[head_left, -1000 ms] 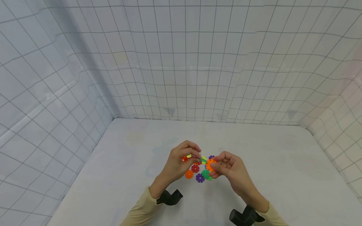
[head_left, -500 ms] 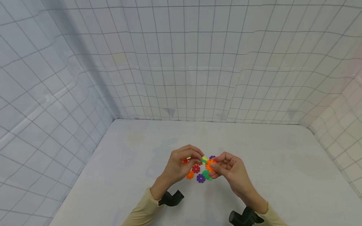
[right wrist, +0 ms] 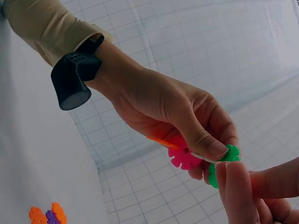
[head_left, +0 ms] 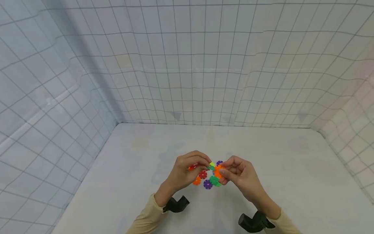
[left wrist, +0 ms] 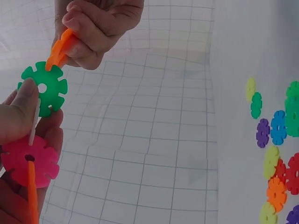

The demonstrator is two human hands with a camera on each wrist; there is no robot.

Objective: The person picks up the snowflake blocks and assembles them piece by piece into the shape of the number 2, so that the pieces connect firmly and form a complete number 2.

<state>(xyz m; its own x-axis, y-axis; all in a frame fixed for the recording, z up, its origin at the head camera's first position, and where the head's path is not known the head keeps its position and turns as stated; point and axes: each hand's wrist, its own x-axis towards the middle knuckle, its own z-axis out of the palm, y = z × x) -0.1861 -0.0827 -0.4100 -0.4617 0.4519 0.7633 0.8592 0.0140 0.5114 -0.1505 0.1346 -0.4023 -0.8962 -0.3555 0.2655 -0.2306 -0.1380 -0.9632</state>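
My left hand [head_left: 185, 170] pinches a green flower-shaped notched disc [left wrist: 52, 88] between thumb and fingers. A white disc [left wrist: 34, 122], seen edge-on, a pink disc [left wrist: 44, 169] and another orange disc [left wrist: 32, 191] join on below it, partly against the palm. My right hand [head_left: 241, 177] pinches an orange notched disc [left wrist: 60, 50] by its edge. That disc meets the green one's rim at an angle; whether their slots are fully pushed together I cannot tell. In the right wrist view, the right fingers [right wrist: 237, 186] cover the orange disc.
Several loose notched discs lie on the white table [head_left: 140, 195] below and between the hands, among them a purple disc [head_left: 208, 184], a red disc [head_left: 203, 175] and a green disc [head_left: 214, 180]. White grid-patterned sheeting [head_left: 187, 65] rises behind and at both sides.
My right hand has shifted very slightly right with the orange disc, and more of the green disc shows between the hands. The left hand has sunk a little and stays pinching.
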